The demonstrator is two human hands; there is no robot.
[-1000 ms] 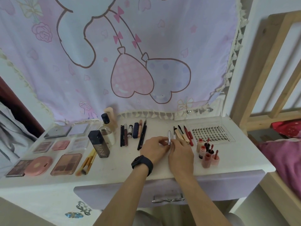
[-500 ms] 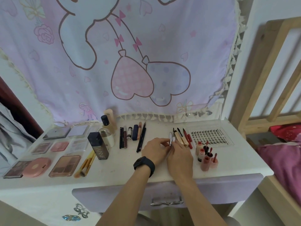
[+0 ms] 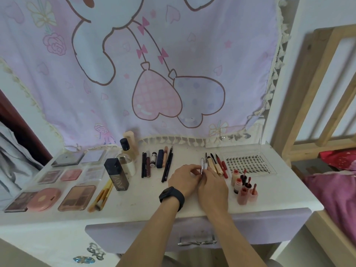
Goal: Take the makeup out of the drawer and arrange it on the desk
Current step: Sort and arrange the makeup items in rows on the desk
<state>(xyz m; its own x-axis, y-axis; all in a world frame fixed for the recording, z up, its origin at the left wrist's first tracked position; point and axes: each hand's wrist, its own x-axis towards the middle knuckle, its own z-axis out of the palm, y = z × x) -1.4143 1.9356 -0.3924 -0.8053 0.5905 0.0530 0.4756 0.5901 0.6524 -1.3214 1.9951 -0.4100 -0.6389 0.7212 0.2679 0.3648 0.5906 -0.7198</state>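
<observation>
Both left grip [image 3: 184, 177] and right grip [image 3: 212, 187] are pinching a slim white pen [image 3: 202, 164], well inside the table [image 3: 134, 208] edge.

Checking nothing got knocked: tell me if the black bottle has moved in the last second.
No. The black bottle stands in the same spot beside the clear bottle, just behind the brushes; only the view shifted.

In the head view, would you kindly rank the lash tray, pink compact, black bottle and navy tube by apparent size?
1. lash tray
2. pink compact and black bottle: too alike to rank
3. navy tube, smallest
</observation>
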